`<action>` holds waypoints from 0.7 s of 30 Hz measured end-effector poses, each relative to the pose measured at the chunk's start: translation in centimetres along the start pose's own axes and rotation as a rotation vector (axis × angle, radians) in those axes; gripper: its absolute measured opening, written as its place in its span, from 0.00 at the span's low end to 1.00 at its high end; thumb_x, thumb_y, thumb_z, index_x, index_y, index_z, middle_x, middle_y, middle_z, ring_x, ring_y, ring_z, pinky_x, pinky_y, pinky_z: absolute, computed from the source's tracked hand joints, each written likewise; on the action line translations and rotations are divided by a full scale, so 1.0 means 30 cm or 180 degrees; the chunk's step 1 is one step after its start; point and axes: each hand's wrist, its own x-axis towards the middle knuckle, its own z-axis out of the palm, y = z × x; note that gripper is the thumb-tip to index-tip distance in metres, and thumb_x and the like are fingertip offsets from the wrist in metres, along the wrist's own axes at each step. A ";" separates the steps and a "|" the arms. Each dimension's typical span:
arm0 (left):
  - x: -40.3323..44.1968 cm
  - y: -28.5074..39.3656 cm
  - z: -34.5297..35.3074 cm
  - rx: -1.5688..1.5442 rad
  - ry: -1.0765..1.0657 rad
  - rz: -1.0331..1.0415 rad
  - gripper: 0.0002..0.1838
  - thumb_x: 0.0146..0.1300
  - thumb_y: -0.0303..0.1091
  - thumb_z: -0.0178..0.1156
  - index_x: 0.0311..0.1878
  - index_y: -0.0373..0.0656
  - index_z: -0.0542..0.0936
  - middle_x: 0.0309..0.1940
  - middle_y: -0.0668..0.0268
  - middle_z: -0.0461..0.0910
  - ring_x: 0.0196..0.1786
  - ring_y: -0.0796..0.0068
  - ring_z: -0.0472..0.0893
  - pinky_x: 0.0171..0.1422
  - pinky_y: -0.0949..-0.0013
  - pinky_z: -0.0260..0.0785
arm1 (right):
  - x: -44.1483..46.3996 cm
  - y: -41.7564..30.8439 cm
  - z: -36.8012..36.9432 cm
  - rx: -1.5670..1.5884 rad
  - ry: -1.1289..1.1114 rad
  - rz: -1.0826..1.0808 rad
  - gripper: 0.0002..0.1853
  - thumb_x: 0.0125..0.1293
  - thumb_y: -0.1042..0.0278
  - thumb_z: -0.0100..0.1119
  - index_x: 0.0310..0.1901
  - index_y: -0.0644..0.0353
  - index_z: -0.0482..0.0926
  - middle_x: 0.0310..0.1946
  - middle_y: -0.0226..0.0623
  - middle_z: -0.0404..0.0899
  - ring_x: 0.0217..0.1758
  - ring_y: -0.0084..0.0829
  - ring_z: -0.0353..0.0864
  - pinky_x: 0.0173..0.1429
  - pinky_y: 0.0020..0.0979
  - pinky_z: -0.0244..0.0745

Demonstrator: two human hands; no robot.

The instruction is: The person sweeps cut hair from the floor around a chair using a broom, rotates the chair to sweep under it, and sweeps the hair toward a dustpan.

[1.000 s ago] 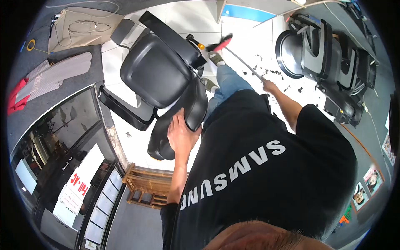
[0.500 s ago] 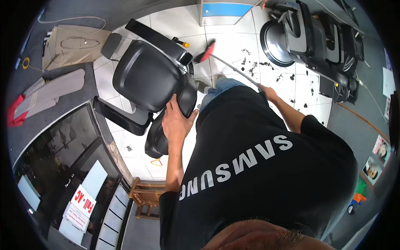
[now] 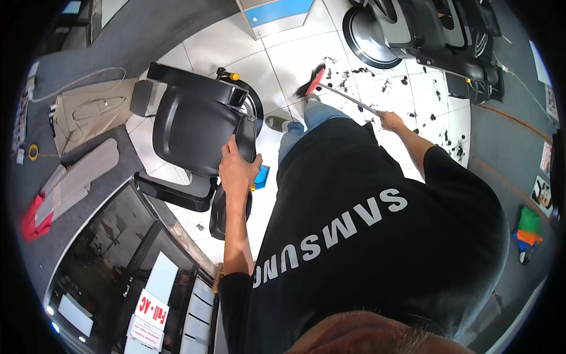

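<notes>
striped cloth [image 3: 88, 173], blue-fronted cabinet [image 3: 278, 14], red-lettered sign [image 3: 151, 308]

The left arm reaches forward from the body, its bare forearm nearly straight in line with the wrist. The left hand [image 3: 238, 171] lies back up, fingers extended forward and slightly bent, thumb spread out toward the body's midline. The right arm is held out to the side and forward, its forearm angled inward, and the right hand [image 3: 390, 121] is closed, fingers curled in.
</notes>
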 end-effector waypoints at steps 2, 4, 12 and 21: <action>0.011 0.015 0.002 0.0036 0.0029 0.0031 0.42 0.47 0.42 0.71 0.65 0.40 0.64 0.56 0.49 0.72 0.50 0.45 0.79 0.56 0.53 0.73 | -0.015 0.065 -0.010 0.0148 0.0267 -0.0139 0.25 0.69 0.63 0.45 0.69 0.38 0.65 0.49 0.46 0.81 0.50 0.45 0.82 0.55 0.46 0.76; 0.017 0.031 0.002 0.0087 0.0005 -0.0017 0.41 0.47 0.42 0.70 0.65 0.41 0.65 0.56 0.51 0.72 0.51 0.45 0.79 0.56 0.52 0.72 | 0.008 0.081 -0.030 0.0325 0.0366 -0.0301 0.25 0.70 0.63 0.44 0.69 0.39 0.64 0.47 0.46 0.82 0.48 0.45 0.82 0.55 0.46 0.76; 0.030 0.089 0.012 0.0241 0.0171 -0.0041 0.38 0.47 0.40 0.70 0.63 0.45 0.68 0.54 0.57 0.74 0.51 0.49 0.79 0.54 0.52 0.73 | 0.561 -0.438 -0.223 0.0319 0.0622 -0.1092 0.35 0.58 0.68 0.51 0.71 0.42 0.61 0.45 0.49 0.82 0.49 0.47 0.82 0.54 0.44 0.78; 0.039 0.143 0.037 0.0192 0.0435 -0.0216 0.36 0.44 0.39 0.74 0.60 0.48 0.73 0.53 0.61 0.78 0.52 0.53 0.80 0.56 0.56 0.73 | 0.504 0.106 -0.173 0.0456 -0.0341 -0.0181 0.35 0.58 0.68 0.54 0.70 0.38 0.61 0.48 0.37 0.82 0.51 0.43 0.82 0.53 0.45 0.77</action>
